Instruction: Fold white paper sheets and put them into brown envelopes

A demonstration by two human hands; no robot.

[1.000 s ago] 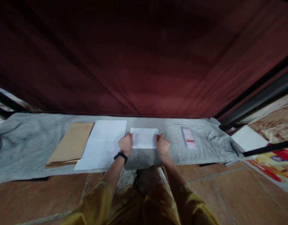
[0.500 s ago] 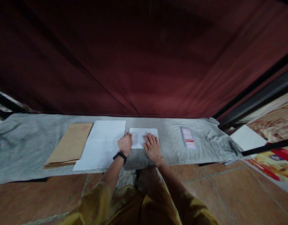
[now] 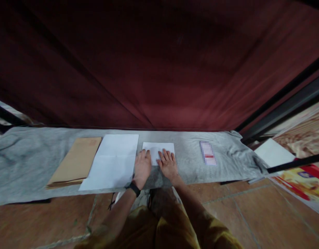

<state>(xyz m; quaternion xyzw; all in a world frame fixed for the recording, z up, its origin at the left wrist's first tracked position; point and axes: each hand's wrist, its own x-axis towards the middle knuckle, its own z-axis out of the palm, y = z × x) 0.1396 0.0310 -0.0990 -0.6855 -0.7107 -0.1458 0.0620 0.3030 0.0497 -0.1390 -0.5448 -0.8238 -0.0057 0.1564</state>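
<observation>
Small paper [image 3: 154,152] beside larger sheet [image 3: 114,160]

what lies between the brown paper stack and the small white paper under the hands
In the head view, the large white sheet lies there, then a narrow strip of grey cloth partly covered by the left hand.

Gry-cloth surface [image 3: 188,173], brn paper stack [image 3: 73,160] L, lg wht sheet [image 3: 111,164], sm wht paper [image 3: 154,146], blurred item [image 3: 208,154] R

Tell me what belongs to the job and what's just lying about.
Likely job:
small white paper, under left hand and right hand
large white paper
brown paper stack

Seemingly lying about:
blurred pinkish item, role unclear
colourful printed item, far right
</observation>
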